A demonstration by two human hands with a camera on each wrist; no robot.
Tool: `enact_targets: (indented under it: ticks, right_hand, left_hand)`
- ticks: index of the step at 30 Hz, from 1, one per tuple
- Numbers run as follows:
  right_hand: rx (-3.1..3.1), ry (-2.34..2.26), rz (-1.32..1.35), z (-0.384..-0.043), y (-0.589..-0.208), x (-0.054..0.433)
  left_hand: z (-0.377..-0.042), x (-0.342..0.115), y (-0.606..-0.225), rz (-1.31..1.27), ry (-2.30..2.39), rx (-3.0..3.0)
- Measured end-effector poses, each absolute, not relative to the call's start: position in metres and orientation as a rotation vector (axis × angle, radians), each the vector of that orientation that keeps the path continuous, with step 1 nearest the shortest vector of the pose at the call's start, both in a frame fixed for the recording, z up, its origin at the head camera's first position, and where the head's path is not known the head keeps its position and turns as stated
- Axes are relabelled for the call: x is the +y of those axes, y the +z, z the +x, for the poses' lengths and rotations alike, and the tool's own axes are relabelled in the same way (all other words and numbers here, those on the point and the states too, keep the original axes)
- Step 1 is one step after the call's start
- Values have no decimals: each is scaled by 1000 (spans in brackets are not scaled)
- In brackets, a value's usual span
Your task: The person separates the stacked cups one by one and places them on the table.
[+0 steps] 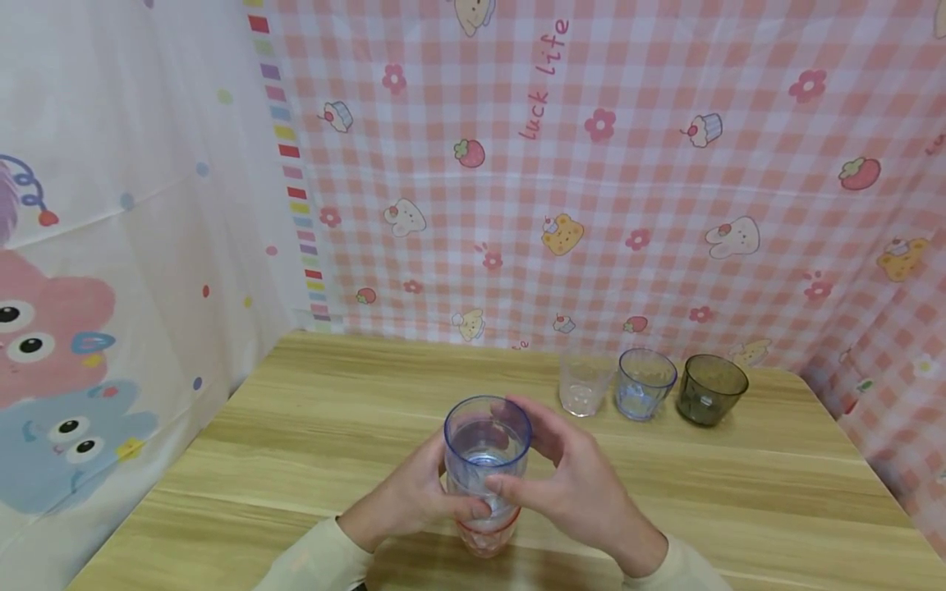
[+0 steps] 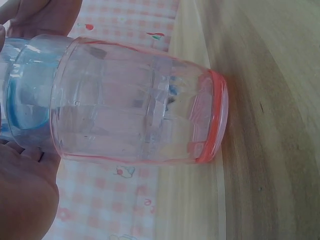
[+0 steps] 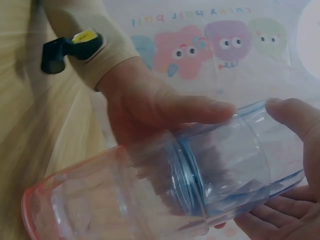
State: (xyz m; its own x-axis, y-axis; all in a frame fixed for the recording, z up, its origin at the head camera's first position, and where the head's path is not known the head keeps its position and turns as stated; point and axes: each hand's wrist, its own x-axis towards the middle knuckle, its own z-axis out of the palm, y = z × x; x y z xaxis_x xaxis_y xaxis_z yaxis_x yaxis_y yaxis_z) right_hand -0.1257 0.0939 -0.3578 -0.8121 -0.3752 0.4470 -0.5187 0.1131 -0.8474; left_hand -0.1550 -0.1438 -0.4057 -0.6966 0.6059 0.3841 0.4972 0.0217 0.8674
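Observation:
A stack of tumblers stands upright on the table, nested one inside another. At the bottom, a pink-rimmed tumbler has its base on the wood. Inside it sits a clear tumbler, and a blue-rimmed tumbler tops the stack. My left hand curls round the clear tumbler, thumb across its near side. Higher up, my right hand grips the blue-rimmed tumbler, its thumb in front and its fingers round the far right side. Those far fingers are partly hidden behind the tumblers.
Along the back right of the wooden table stand a clear tumbler, a short blue tumbler and a short smoky dark tumbler, close together. A pink checked cloth hangs behind the table, and a white printed cloth hangs at the left.

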Motion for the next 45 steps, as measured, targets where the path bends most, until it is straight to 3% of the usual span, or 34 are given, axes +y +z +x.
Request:
enact_targets:
  ticks: [21, 45]
  right_hand:
    - [-2202, 1734, 930, -124, -345, 94]
    - [-2161, 1667, 950, -124, -328, 95]
  left_hand:
    - [-154, -143, -404, 1074, 1779, 2156]
    - [-154, -143, -404, 1156, 1753, 2213]
